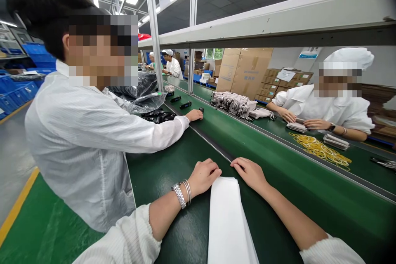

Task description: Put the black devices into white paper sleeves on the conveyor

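My left hand point(204, 175), with a watch and bangles at its wrist, rests on the green worktable point(179, 222). Its fingers are curled together, their tips by the far left corner of a stack of long white sheets point(225, 222); I see nothing in them. I cannot tell whether the sheets are paper or thin cloth. To the right of the stack, my right hand point(250, 174) lies with bent, closed fingers at the metal rail point(213, 144) along the conveyor. Nothing shows in that hand either, and a gap separates it from the sheets.
At my left, a co-worker's hand point(195, 115) reaches onto the green conveyor belt point(266, 148), near small black devices point(185, 105). Across it, another person handles grey bundles point(296, 127) beside yellow rubber bands point(320, 148). A shelf beam point(278, 20) runs overhead.
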Tool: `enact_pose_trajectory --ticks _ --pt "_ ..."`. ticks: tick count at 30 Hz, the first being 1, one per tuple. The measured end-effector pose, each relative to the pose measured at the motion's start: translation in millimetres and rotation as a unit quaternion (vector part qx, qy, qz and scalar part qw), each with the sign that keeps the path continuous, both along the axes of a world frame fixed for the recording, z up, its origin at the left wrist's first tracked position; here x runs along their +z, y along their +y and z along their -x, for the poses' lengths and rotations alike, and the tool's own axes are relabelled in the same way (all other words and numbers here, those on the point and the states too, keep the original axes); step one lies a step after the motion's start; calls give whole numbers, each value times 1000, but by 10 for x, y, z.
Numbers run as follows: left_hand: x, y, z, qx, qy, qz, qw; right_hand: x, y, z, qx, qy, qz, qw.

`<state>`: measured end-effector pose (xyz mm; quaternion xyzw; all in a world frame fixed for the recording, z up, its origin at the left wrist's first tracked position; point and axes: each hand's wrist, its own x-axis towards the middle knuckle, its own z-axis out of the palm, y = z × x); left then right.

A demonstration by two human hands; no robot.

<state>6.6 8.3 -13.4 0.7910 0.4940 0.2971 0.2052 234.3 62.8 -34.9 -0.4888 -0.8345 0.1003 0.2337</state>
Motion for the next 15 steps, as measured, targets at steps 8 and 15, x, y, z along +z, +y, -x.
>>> enact_pose_trajectory --ticks 8,15 --pt "-6 60 -10 -2 -1 6 1000 -28 77 -17 0 -1 2 1000" --pt "-9 123 -28 -1 13 4 1000 -40 131 -31 5 2 2 1000"
